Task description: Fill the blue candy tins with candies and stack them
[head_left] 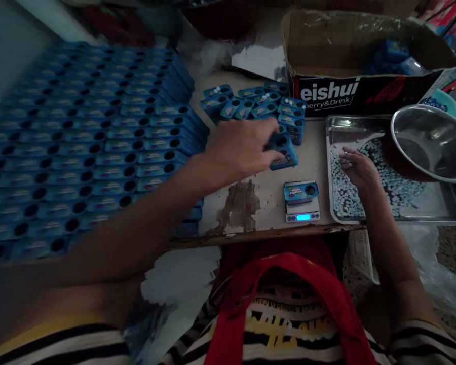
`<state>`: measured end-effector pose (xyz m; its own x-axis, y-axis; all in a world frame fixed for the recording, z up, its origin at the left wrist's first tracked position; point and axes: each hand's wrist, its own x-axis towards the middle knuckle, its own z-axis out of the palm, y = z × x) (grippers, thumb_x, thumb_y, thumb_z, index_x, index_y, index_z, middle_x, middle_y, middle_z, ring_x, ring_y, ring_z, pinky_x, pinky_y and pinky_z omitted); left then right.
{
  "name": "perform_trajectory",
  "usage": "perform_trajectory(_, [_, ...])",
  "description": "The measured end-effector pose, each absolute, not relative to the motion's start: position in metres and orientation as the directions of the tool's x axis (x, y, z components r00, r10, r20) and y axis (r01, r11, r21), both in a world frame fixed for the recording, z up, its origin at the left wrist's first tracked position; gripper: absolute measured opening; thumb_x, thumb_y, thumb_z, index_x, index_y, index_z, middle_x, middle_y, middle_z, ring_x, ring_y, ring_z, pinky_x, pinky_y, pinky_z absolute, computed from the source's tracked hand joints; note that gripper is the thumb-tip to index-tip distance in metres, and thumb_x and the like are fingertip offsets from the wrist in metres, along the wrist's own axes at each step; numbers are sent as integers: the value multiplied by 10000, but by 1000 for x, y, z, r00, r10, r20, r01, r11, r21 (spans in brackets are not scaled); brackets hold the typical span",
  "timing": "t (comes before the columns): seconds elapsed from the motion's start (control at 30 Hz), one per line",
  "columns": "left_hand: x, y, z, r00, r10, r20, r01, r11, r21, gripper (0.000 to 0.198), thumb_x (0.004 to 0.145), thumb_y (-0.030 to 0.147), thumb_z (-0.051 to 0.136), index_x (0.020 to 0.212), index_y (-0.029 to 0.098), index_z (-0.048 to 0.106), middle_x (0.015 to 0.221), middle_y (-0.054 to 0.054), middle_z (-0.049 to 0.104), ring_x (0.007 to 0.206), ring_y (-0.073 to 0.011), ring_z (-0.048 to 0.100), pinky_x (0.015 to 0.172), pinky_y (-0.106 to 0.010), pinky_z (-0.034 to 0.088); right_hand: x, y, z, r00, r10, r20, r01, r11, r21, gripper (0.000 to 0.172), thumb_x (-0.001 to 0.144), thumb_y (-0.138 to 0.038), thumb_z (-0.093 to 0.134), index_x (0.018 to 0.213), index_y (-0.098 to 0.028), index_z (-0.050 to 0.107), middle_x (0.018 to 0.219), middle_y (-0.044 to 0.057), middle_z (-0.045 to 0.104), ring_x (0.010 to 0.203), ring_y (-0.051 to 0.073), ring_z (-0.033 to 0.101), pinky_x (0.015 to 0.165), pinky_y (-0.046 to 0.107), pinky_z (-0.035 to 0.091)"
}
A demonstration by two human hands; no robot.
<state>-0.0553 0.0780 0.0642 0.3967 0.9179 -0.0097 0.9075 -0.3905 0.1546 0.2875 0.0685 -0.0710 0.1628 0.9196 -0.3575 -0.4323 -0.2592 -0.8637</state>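
Observation:
My left hand grips a small blue candy box by its edges, thumb on the near side, just above the table. Behind it stand several more blue boxes, some with white candies on top. A small digital scale with a lit blue display carries another blue box, which has a dark round hole in its top. Over a metal tray of small pale-blue candies, my right hand is half turned up, its curled fingers around a few candies.
Dense rows of blue boxes fill the left side. A cardboard carton with some blue boxes inside stands at the back right. A steel bowl sits over the tray's right part. The table's front edge runs close to my body.

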Motion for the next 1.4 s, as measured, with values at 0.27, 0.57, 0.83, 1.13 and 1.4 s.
perform_trajectory(0.27, [-7,100,-1,628,775,-64,763,-598,246,414,1004,286,716,1401,179,671,1395,-159,741,1321,-442,693,1175,-579,503,285,62,-66,102,921,-377,-375,-316,-872,255,789,-124,898,956,-189,716,761,-38,640,578,29,507,438,76,379])
perform_trajectory(0.57, [-77,48,3,396,896,201,785,-444,433,376,1024,393,744,1385,293,713,1423,-87,735,1385,-373,677,1193,-525,540,265,41,-14,-137,925,-354,10,-356,-935,220,874,-161,957,969,-138,761,727,-1,676,571,50,557,468,119,398])
perform_trajectory(0.83, [-76,4,-60,356,927,117,352,-249,902,710,802,460,988,1401,271,657,1340,-82,805,1260,-301,771,1078,-453,632,236,32,48,-299,820,-488,358,-378,-854,203,827,-171,985,923,-195,808,706,-21,689,599,84,594,511,180,448])
perform_trajectory(1.13, [-13,3,-97,408,873,268,275,-397,875,329,942,253,835,1255,226,738,1174,-59,820,1088,-266,768,996,-394,610,298,8,4,-11,973,-230,515,-191,-836,288,718,-317,994,974,-223,899,947,39,837,875,190,707,779,307,536])
perform_trajectory(1.4, [69,51,-27,639,369,675,325,-925,198,330,1100,130,595,1291,319,786,1328,-62,795,1362,-296,661,1232,-560,464,276,-19,-46,304,876,-374,-441,-218,-871,372,987,-600,802,1017,-233,751,941,22,792,881,193,751,848,352,652])
